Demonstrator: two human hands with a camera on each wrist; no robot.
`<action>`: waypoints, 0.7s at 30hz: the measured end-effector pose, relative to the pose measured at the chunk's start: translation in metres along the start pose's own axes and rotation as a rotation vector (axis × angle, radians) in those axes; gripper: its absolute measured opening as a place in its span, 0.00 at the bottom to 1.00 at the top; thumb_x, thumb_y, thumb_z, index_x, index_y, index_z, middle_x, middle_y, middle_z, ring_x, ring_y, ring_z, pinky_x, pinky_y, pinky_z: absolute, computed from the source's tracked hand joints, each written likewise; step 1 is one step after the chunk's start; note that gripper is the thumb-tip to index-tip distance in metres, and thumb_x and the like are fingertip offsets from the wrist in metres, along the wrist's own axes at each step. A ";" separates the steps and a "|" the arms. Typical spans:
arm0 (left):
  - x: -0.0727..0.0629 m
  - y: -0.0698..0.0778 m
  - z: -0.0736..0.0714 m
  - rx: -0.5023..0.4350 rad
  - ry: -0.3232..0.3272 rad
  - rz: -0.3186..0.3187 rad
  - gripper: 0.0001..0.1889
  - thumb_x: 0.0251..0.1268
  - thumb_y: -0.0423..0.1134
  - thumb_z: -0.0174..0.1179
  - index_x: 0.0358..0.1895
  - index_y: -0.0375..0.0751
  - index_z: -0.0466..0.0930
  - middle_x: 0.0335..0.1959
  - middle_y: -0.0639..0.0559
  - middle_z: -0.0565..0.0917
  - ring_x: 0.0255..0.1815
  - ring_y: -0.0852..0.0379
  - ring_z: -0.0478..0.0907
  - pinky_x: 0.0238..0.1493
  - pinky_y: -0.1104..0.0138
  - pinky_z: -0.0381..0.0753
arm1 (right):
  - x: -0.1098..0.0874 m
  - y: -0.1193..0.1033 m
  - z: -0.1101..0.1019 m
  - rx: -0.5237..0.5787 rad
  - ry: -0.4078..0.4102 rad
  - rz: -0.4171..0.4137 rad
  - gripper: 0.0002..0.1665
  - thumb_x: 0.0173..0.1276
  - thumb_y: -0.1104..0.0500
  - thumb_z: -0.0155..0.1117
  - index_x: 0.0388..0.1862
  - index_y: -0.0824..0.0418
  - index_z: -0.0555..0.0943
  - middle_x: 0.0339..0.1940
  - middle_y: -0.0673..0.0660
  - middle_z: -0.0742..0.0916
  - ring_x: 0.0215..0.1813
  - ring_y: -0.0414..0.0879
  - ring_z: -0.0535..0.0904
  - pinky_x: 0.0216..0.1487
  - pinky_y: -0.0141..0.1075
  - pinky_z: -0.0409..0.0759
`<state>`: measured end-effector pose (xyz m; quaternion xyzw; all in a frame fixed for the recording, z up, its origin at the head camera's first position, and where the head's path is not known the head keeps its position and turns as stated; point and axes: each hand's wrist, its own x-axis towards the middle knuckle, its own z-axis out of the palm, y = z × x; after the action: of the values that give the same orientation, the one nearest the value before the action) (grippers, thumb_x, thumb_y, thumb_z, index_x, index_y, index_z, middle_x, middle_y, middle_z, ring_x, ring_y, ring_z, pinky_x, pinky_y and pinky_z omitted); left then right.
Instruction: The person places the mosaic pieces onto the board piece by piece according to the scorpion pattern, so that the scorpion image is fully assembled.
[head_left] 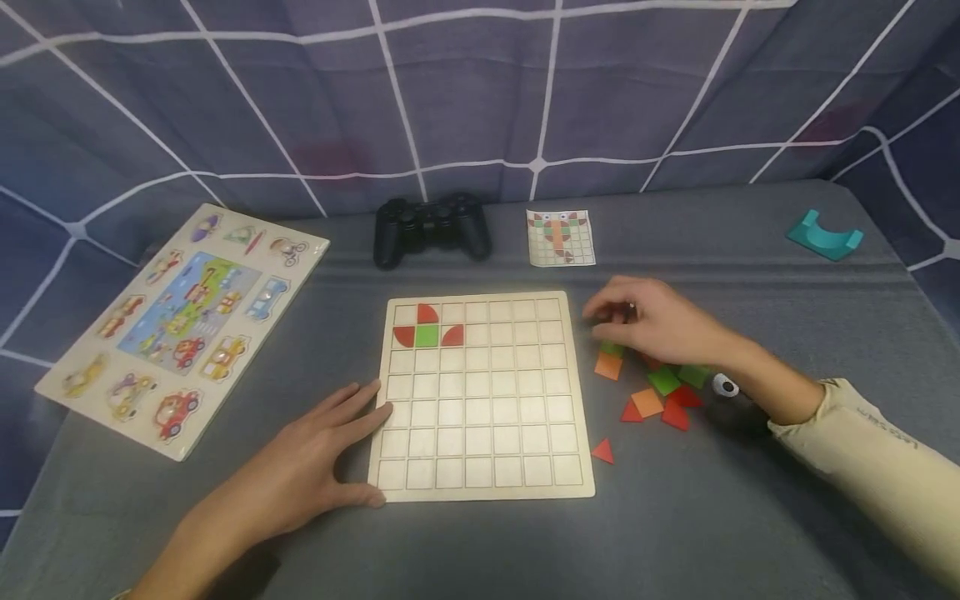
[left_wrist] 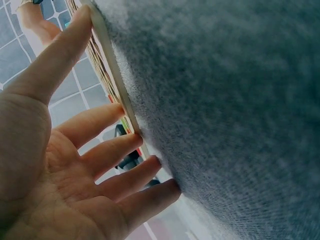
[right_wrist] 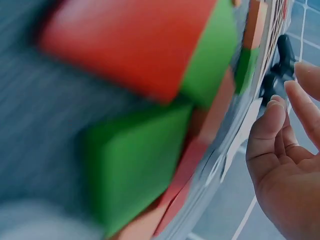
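Red quarter-circle pieces [head_left: 427, 314] sit around a green square piece [head_left: 427, 336] near the top left of the wooden grid board [head_left: 480, 387]. My left hand [head_left: 307, 467] rests along the board's left side, fingers spread, with thumb and fingertips at the edge. Just off the board's right edge, my right hand [head_left: 652, 317] hovers with loosely bent fingers; no piece shows in its fingers [right_wrist: 267, 125]. Below and beside it lie loose orange squares [head_left: 608, 366], green squares [head_left: 663, 382] and red pieces [head_left: 675, 417], partly hidden by the hand and wrist.
A printed pattern card [head_left: 561, 240] lies behind the board, beside a black game controller [head_left: 431, 229]. A wooden vehicle puzzle [head_left: 255, 329] is at the left. At the far right stands a teal curved holder [head_left: 825, 240]. An eye-printed piece [head_left: 724, 385] lies by the right forearm.
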<state>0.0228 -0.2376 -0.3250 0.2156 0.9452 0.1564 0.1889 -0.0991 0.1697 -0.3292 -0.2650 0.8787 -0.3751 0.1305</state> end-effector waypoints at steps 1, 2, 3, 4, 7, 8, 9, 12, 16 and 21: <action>0.000 -0.001 0.000 -0.001 0.000 0.006 0.50 0.41 0.65 0.74 0.71 0.45 0.71 0.76 0.43 0.60 0.74 0.35 0.56 0.60 0.39 0.67 | -0.004 0.002 -0.003 -0.008 0.006 0.012 0.10 0.66 0.65 0.68 0.46 0.60 0.86 0.36 0.50 0.82 0.35 0.45 0.74 0.36 0.35 0.73; 0.000 -0.001 0.000 -0.002 0.000 0.011 0.50 0.42 0.65 0.73 0.71 0.45 0.71 0.76 0.43 0.60 0.74 0.35 0.56 0.60 0.39 0.67 | -0.007 0.005 -0.006 -0.014 0.015 0.023 0.10 0.66 0.64 0.68 0.46 0.60 0.86 0.36 0.50 0.82 0.35 0.45 0.75 0.35 0.35 0.73; 0.000 -0.001 0.000 -0.004 0.000 0.013 0.50 0.42 0.66 0.73 0.71 0.45 0.70 0.76 0.43 0.60 0.74 0.35 0.56 0.60 0.39 0.67 | -0.010 0.007 -0.008 -0.019 0.023 0.030 0.10 0.66 0.64 0.68 0.47 0.60 0.86 0.37 0.50 0.82 0.36 0.45 0.75 0.35 0.35 0.73; 0.000 -0.002 0.000 -0.005 -0.001 0.014 0.50 0.42 0.66 0.72 0.71 0.45 0.70 0.76 0.43 0.60 0.74 0.35 0.55 0.60 0.39 0.67 | -0.012 0.010 -0.010 -0.023 0.032 0.035 0.10 0.67 0.64 0.67 0.47 0.61 0.85 0.37 0.51 0.83 0.36 0.45 0.74 0.35 0.35 0.73; 0.001 -0.001 0.000 -0.003 -0.004 0.010 0.50 0.42 0.66 0.73 0.71 0.45 0.70 0.76 0.43 0.60 0.75 0.35 0.55 0.60 0.39 0.67 | -0.017 0.019 -0.016 -0.043 0.071 0.055 0.11 0.67 0.64 0.67 0.47 0.62 0.85 0.39 0.52 0.83 0.35 0.46 0.74 0.34 0.33 0.73; 0.001 -0.001 0.000 -0.001 -0.005 0.008 0.50 0.42 0.66 0.73 0.71 0.46 0.70 0.76 0.43 0.60 0.75 0.35 0.55 0.61 0.39 0.67 | -0.018 0.021 -0.017 -0.051 0.082 0.061 0.11 0.66 0.65 0.67 0.47 0.63 0.85 0.39 0.53 0.83 0.35 0.46 0.74 0.33 0.33 0.73; 0.001 -0.001 0.000 -0.002 -0.007 0.005 0.50 0.42 0.66 0.73 0.71 0.45 0.70 0.76 0.43 0.60 0.75 0.35 0.55 0.61 0.39 0.66 | -0.019 0.024 -0.019 -0.061 0.091 0.069 0.11 0.67 0.65 0.67 0.48 0.64 0.85 0.40 0.54 0.83 0.35 0.46 0.74 0.33 0.33 0.73; 0.001 0.001 0.000 0.001 -0.009 -0.001 0.50 0.41 0.64 0.74 0.71 0.45 0.71 0.76 0.42 0.60 0.75 0.35 0.55 0.61 0.40 0.66 | -0.019 0.030 -0.022 -0.096 0.128 0.107 0.11 0.66 0.65 0.68 0.47 0.65 0.85 0.41 0.56 0.82 0.35 0.47 0.74 0.32 0.33 0.72; 0.000 0.001 -0.001 0.002 -0.004 0.001 0.50 0.41 0.64 0.75 0.71 0.45 0.71 0.76 0.42 0.61 0.75 0.35 0.55 0.61 0.40 0.66 | -0.017 0.034 -0.025 -0.144 0.165 0.150 0.13 0.65 0.65 0.68 0.48 0.66 0.84 0.42 0.58 0.80 0.35 0.48 0.73 0.31 0.36 0.70; 0.000 0.001 0.000 -0.005 0.002 0.004 0.50 0.41 0.63 0.75 0.71 0.45 0.71 0.76 0.42 0.61 0.75 0.36 0.55 0.61 0.40 0.67 | -0.015 0.035 -0.027 -0.159 0.122 0.184 0.16 0.64 0.64 0.69 0.50 0.68 0.83 0.39 0.59 0.79 0.33 0.49 0.73 0.30 0.37 0.70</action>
<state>0.0229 -0.2370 -0.3246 0.2170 0.9445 0.1592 0.1882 -0.1114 0.2141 -0.3363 -0.1693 0.9325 -0.3062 0.0895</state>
